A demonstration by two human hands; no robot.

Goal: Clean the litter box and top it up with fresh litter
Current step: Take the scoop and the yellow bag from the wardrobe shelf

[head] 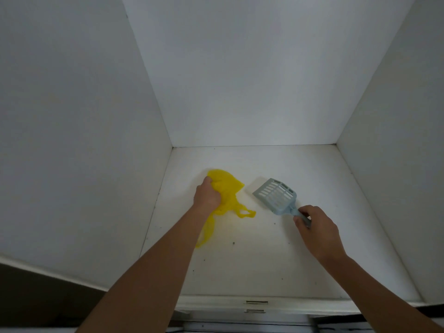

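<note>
Left hand [207, 197]: fingers curled into a fistful of the yellow bag [228, 186], knuckles up, pressing it down on the white shelf [264, 260]. The bag sits in the left half of the shelf, near the left wall [84, 140] and about midway between the back and front edges. Its bunched body fans out past my knuckles toward the back wall [252, 80]. One handle loop lies just right of my wrist; a second trails under my forearm toward the front edge.

Right hand [317, 229]: thumb and fingers pinch the handle of the blue-grey scoop [276, 194]. The slotted head points to the back left and the handle to the front right. The scoop is right of centre on the shelf, near the bag but apart from it. I cannot tell whether the head touches the shelf or hangs just above it.

Small dark specks [233, 243] are scattered over the shelf, mostly toward the front. Two metal fittings [256, 302] sit at the middle of the front edge.
</note>
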